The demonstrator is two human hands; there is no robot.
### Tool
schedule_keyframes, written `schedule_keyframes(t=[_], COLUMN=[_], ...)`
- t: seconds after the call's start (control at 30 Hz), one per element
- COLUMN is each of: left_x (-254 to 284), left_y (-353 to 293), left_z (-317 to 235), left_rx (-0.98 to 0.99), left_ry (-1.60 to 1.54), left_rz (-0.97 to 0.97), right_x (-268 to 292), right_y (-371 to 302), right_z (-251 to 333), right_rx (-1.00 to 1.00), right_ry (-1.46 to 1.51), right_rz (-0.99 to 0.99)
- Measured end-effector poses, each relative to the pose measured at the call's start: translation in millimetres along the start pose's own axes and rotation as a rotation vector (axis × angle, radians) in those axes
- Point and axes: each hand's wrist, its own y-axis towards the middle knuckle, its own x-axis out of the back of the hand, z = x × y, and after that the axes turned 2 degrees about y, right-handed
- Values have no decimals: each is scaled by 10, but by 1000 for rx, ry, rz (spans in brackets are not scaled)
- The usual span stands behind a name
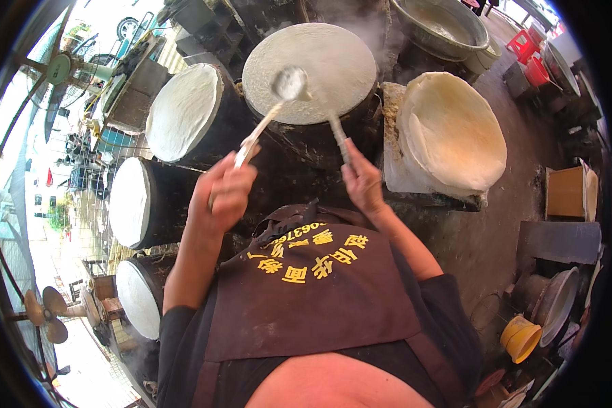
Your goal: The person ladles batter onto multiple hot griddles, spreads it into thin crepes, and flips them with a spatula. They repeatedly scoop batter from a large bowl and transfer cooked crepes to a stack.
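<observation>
Upper left: a fan with a green hub (59, 69) is present; a wheel (127, 28) shows farther back. Lower left: a brown-bladed fan (35, 307). Upper right: a red stool (523, 45) stands near a red basin (536, 71). Right: an orange-brown box (565, 192). Lower right: a yellow bucket (513, 331) sits near a metal bowl (562, 306).

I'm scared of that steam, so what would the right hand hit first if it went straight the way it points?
Probably the big round white surface, where its tool points. If the right hand is low, maybe the dark drum instead; depth is unclear.
</observation>
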Motion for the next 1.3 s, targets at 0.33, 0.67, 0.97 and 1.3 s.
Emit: schedule_keyframes(t=[0.33,0.67,0.97,1.3], left_x=[639,925,965,1239], left_y=[-1033,-1742,-2276,-2770], left_z=[239,198,20,151], left_rx=[-209,-387,-772,-808], left_ry=[-26,-48,291,219], left_rz=[-30,-38,-224,-362], right_x=[-321,-301,-816,-1673], right_y=[177,91,55,-189], right_z=[-76,83,1405,1621], right_rx=[82,42,-894,-46], right_ry=[-336,-105,678,99], right_rz=[430,583,1044,925])
